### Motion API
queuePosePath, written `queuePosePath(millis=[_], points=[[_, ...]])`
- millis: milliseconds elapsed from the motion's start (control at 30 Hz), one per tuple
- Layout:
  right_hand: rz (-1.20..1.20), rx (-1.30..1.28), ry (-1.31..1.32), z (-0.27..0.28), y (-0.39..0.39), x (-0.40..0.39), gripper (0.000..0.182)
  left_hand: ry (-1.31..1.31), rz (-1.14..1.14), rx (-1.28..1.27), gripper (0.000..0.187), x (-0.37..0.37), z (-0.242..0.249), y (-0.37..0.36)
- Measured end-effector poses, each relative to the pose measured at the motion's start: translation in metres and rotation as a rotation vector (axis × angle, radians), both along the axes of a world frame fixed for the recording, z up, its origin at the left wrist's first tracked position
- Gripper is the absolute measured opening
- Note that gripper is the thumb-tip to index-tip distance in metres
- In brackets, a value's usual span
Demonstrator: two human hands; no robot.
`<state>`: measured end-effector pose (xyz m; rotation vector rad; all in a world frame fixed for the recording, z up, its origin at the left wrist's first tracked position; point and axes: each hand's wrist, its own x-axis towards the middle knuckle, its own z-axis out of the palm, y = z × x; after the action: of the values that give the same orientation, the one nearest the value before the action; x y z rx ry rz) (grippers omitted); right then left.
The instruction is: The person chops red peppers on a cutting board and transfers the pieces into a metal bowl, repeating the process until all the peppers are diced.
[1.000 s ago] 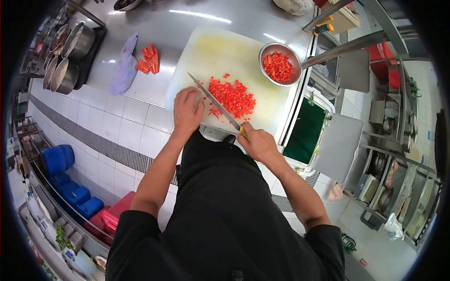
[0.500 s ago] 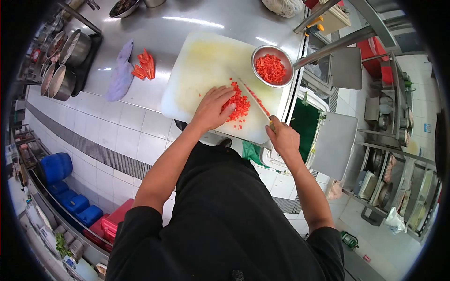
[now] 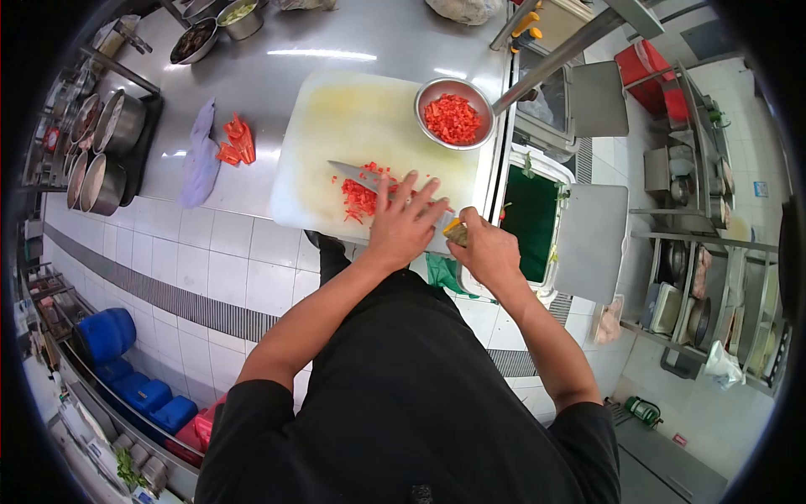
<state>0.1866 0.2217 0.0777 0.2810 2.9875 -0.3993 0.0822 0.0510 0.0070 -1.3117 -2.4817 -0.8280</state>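
Observation:
A knife (image 3: pixel 351 170) lies low over the cutting board (image 3: pixel 315 126), its tip pointing to the far left. My right hand (image 3: pixel 489 254) is closed around its yellow-marked handle by the board's near right edge. With fingers spread, my left hand (image 3: pixel 403 228) lies across the blade and hides its middle. Diced red pepper (image 3: pixel 357 200) is heaped on the board around the blade and left of my fingers. At the board's far right corner sits a steel bowl (image 3: pixel 422 102) holding more diced red pepper (image 3: pixel 453 119).
Left of the board, red pepper pieces (image 3: pixel 238 141) and a purple cloth (image 3: pixel 200 160) lie on the steel counter (image 3: pixel 269 92). Steel pots (image 3: pixel 102 186) stand farther left. A bin with a green liner (image 3: pixel 525 223) is beside the board on the right. A metal post (image 3: pixel 554 67) slants behind the bowl.
The knife has swung from the right of the diced pepper to lie across it, tip left. My left hand has moved right and spread over the blade; my right hand has shifted nearer me.

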Motion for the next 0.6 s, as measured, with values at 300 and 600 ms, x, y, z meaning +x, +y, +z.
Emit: queuePosePath(millis=[300,600], points=[[-0.1,-0.046,-0.147,0.025,0.019,0.031,0.049,0.133,-0.108,-0.077,0.037,-0.033,-0.01,0.006],[-0.214,-0.179,-0.114,0.005,0.062,0.083,0.05,-0.253,0.384,0.103,0.038,-0.091,-0.051,-0.093]])
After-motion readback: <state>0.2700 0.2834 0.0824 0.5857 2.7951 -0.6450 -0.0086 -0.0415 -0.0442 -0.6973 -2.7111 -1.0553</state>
